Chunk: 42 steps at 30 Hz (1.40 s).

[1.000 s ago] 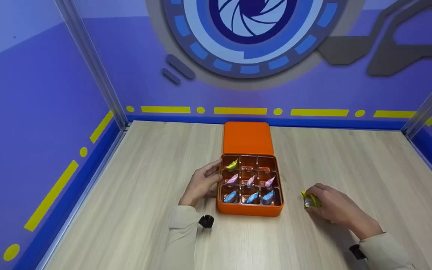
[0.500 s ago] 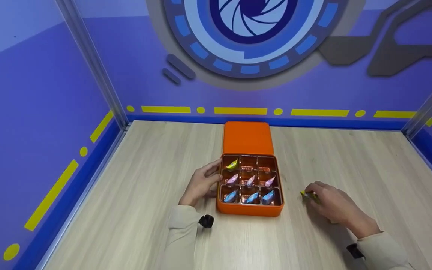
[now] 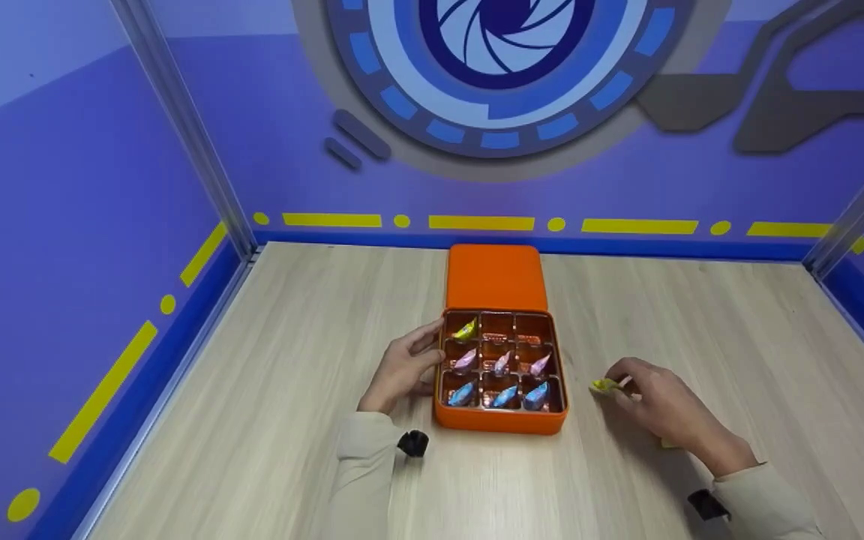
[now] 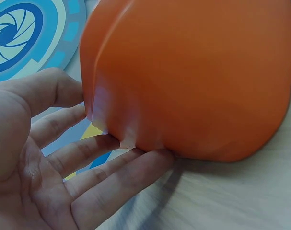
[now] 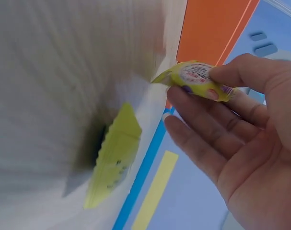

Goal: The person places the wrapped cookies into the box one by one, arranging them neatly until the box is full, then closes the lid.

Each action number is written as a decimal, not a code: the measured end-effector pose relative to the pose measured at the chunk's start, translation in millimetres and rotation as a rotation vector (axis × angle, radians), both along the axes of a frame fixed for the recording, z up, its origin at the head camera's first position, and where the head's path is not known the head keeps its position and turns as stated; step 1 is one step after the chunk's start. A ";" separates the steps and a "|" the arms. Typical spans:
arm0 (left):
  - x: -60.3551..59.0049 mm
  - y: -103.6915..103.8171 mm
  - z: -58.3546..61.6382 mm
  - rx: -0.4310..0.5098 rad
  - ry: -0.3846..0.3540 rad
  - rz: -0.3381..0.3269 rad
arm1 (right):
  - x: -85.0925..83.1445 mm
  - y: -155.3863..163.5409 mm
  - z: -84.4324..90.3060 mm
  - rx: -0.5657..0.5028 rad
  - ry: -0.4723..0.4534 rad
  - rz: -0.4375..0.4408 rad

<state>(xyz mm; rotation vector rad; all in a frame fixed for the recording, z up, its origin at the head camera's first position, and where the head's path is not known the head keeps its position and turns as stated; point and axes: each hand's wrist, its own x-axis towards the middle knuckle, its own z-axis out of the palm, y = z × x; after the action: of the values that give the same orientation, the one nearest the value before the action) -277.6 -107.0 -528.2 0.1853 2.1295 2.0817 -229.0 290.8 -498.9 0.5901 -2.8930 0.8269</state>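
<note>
My right hand (image 3: 661,405) had just lifted the yellow candy (image 3: 603,385) off the table (image 3: 267,420), pinched, at 3 o'clock from the box (image 3: 500,375); left hand (image 3: 402,367) flat against its side.

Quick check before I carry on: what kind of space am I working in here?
Probably a staged recording booth, not a home or shop. A bare wood-look table sits boxed in by purple walls printed with a blue aperture logo and yellow dashes, with metal corner posts.
</note>
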 end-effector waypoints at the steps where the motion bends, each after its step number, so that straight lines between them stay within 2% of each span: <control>1: -0.2 0.0 0.0 0.002 0.000 -0.001 | -0.3 -0.8 -0.1 -0.022 -0.023 -0.003; 5: -0.2 0.0 0.2 0.008 -0.004 -0.004 | -1.3 -2.5 -1.5 -0.095 -0.090 -0.004; 8: 0.5 0.2 1.0 0.010 -0.009 -0.003 | -1.3 -2.6 -2.9 -0.114 -0.101 -0.003; 14: 1.8 0.3 2.6 0.015 -0.009 0.000 | -0.4 -0.1 -5.2 -0.092 -0.081 -0.024; 20: 1.9 -0.1 2.2 0.010 -0.009 0.002 | 0.4 4.1 -6.5 -0.089 -0.123 -0.033; 27: -0.1 1.0 0.0 -0.004 0.026 0.008 | 2.4 6.9 -6.4 -0.038 -0.080 -0.006; 36: 0.3 0.6 -0.1 0.019 -0.007 0.006 | -2.2 4.9 -1.2 -0.029 -0.084 -0.002; 42: 0.4 1.2 0.4 0.011 -0.014 0.012 | -9.4 4.3 9.3 -0.069 -0.107 -0.011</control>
<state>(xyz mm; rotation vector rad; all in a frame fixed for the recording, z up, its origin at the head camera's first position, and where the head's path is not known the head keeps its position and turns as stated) -277.2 -105.9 -527.9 0.1597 2.1169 2.0956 -238.4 295.1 -489.6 0.5387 -2.9454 0.9820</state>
